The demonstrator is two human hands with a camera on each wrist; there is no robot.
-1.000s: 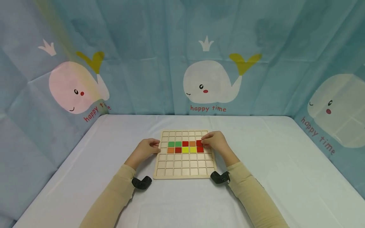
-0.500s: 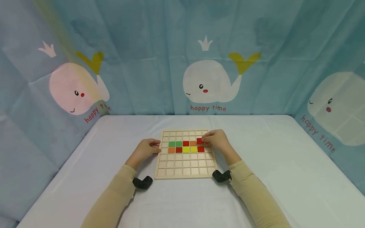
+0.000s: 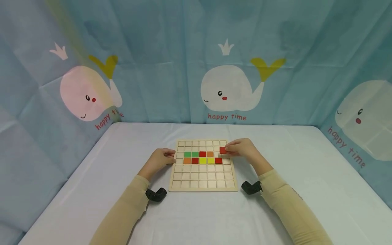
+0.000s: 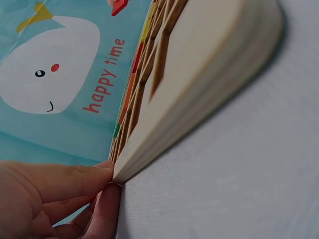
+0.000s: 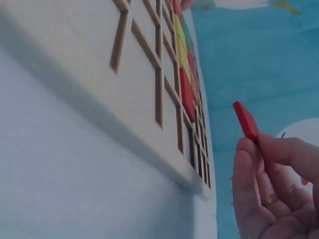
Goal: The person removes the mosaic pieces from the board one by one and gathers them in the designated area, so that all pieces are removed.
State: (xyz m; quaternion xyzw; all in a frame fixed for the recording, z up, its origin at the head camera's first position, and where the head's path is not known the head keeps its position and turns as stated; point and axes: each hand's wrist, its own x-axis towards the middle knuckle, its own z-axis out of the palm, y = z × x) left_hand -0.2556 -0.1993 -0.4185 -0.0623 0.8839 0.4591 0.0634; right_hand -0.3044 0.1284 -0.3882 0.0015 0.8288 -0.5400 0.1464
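A wooden grid board (image 3: 199,184) lies on the table, with coloured square tiles in two of its rows. My left hand (image 3: 158,161) pinches the board's left edge; in the left wrist view the thumb (image 4: 75,181) lies on top and fingers curl under. Between the thumb and fingers of my right hand (image 3: 246,149) is a red square tile (image 3: 222,150), held above the board's right side. The right wrist view shows this tile (image 5: 245,121) tilted and apart from the board. Two green tiles (image 3: 191,154) and an orange tile (image 3: 210,154) share the upper row with another red one.
The lower row holds orange, red and yellow tiles (image 3: 206,160), ending in a red tile (image 3: 218,160). A white cloth covers the table (image 3: 196,217). Blue whale-printed curtains (image 3: 171,85) stand behind and at both sides. Dark wrist devices (image 3: 156,195) sit at both cuffs.
My right hand has lifted the red tile away from the right end of the upper row and moved it rightward. The left hand stays at the board's edge. The head view has shifted slightly.
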